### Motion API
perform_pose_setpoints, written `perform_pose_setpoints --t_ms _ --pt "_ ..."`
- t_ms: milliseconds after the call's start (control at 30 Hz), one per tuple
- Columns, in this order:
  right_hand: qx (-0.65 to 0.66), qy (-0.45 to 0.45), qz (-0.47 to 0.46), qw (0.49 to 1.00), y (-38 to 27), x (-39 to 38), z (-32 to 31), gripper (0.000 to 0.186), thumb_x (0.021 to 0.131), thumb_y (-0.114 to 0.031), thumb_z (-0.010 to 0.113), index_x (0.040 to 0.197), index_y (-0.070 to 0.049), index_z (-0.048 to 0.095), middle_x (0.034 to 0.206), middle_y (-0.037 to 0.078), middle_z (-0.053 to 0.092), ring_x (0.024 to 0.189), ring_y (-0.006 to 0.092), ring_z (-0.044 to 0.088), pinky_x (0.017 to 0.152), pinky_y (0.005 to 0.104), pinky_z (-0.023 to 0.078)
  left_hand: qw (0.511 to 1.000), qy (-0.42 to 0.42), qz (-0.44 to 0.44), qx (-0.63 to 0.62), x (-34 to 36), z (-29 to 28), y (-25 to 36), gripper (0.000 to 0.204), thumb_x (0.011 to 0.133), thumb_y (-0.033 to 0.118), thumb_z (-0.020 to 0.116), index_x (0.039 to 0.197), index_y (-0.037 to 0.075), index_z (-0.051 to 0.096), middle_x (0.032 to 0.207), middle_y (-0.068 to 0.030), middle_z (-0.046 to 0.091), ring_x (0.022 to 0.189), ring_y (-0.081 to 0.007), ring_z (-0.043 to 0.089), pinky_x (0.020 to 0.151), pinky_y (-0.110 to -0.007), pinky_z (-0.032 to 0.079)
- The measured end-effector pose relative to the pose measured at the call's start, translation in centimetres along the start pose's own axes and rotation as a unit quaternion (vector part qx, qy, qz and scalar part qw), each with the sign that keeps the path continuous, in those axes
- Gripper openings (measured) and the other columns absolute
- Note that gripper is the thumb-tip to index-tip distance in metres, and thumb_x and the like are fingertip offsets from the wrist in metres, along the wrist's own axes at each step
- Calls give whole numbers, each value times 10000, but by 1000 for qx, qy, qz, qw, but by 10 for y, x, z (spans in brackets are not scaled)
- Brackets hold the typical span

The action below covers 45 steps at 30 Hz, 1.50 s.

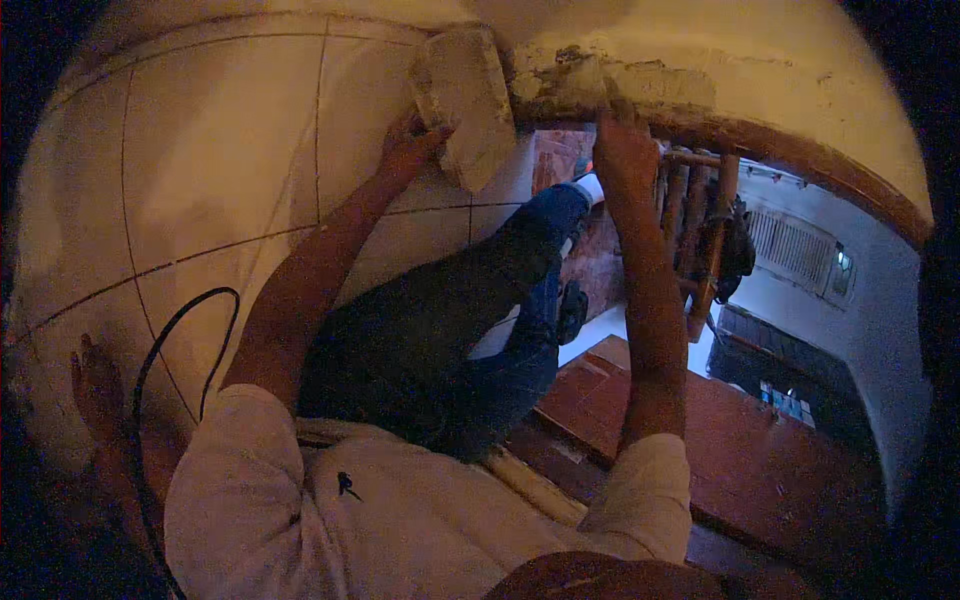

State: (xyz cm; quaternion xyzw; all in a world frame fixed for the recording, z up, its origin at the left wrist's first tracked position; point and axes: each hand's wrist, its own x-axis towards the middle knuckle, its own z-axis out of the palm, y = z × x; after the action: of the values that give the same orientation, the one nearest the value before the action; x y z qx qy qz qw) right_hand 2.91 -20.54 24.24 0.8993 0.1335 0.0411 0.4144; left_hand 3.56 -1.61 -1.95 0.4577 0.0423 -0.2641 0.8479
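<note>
In the head view, watching from afar, I have my left hand (pixel 412 148) gripping the near edge of a pale, pointed board (pixel 462 105) above the tiles (pixel 225 150). My right hand (pixel 627 158) is closed on what looks like a small flat tool (pixel 601 86) (dim and blurred there), by a rough patch (pixel 560 80) on the wall, just right of the board. Wooden rails (pixel 712 235) stand beyond my right forearm.

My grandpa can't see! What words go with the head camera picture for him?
A person's left hand holds a pale, flat slab, and the right hand is at a rough, patchy edge; whether it holds anything is unclear. Dark-clothed legs cross the middle; tiles are left, a brown railing right.
</note>
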Motion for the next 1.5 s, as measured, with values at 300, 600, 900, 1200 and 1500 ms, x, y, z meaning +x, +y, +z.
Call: perform_pose_setpoints --t_ms 300,600,900,1200,1500 --pt "53 -94 30 994 -29 -36 28 289 833 -148 490 1112 -113 559 1086 156 564 877 320 584 623 470 511 999 12 44 10 -10 3 18 501 830 219 669 1210 -33 461 1118 -157 585 1033 -245 564 886 -364 465" --pt "36 -98 24 994 -22 -29 9 201 793 -213 565 947 -86 587 955 141 564 799 313 592 558 409 508 989 15 125 74 0 -2 -2 484 832 253 660 1185 -31 489 1125 -181 582 1031 -249 570 880 -352 465" --pt "171 -45 69 982 -57 -50 26 349 776 -90 536 1124 -106 561 1029 157 559 889 328 586 672 421 516 999 -13 10 36 -5 -6 4 559 823 281 676 1234 -18 444 1152 -180 573 1051 -254 564 911 -369 451" --pt "345 -105 110 926 -87 -85 28 313 834 -90 510 1141 -101 564 909 166 559 861 332 579 742 444 481 999 -22 40 25 -2 -7 0 567 814 218 677 1258 -21 416 1140 -190 571 1042 -280 571 892 -379 465" --pt "544 -30 108 832 -112 -94 32 291 873 -127 501 1145 -57 577 1049 204 606 932 364 589 825 409 468 993 85 -45 64 -27 -53 -20 737 781 192 691 1338 -72 285 1222 -251 479 1072 -318 531 883 -374 466"
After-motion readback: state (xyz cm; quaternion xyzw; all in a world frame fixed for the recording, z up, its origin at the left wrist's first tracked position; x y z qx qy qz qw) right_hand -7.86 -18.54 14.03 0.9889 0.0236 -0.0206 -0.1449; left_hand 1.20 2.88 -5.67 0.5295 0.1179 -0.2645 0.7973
